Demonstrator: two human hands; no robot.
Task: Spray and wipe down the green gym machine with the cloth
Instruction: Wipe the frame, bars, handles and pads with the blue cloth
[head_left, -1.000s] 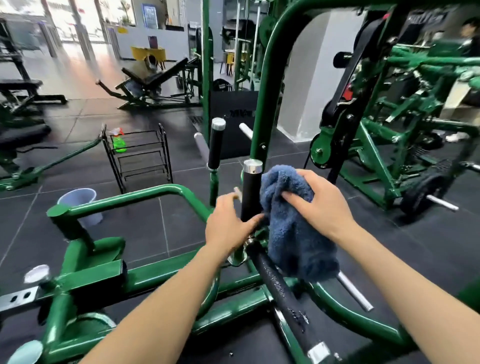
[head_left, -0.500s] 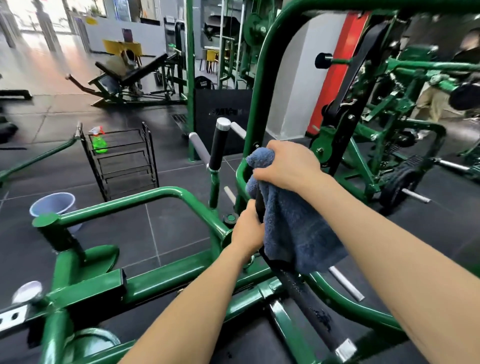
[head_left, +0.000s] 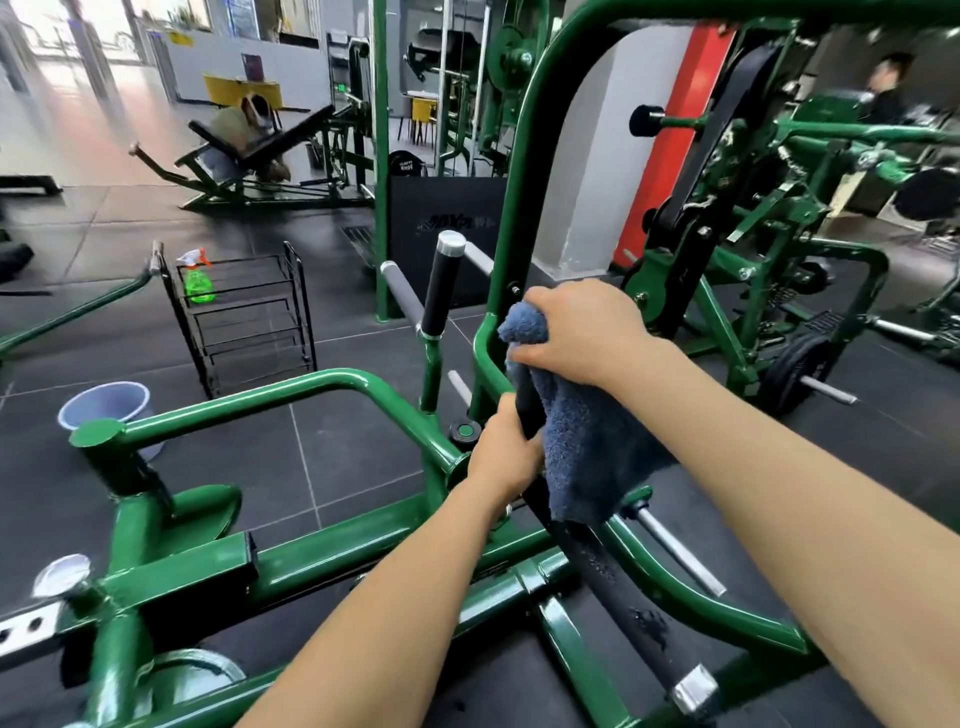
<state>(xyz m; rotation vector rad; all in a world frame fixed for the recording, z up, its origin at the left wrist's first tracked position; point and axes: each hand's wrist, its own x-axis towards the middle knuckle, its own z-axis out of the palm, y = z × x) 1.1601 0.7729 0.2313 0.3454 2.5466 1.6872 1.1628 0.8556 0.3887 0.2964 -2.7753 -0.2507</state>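
Observation:
The green gym machine (head_left: 291, 395) fills the foreground with curved tubes and black handle grips. My right hand (head_left: 582, 332) grips a blue cloth (head_left: 587, 447) wrapped over the top of an upright black handle beside the machine's tall green post. The cloth hangs down below that hand. My left hand (head_left: 506, 454) grips the same black handle (head_left: 602, 571) lower down, just left of the hanging cloth. A green spray bottle (head_left: 197, 278) with a white and orange trigger stands on a black wire rack at the left.
The black wire rack (head_left: 244, 322) stands on the dark tiled floor. A pale bucket (head_left: 104, 408) sits near the machine's left tube. More green machines (head_left: 753, 270) crowd the right side. One person crouches at a far bench (head_left: 244, 135), another stands at the far right (head_left: 888, 88).
My right hand with the cloth has moved up the black handle to its top. My left hand has closed round the handle lower down.

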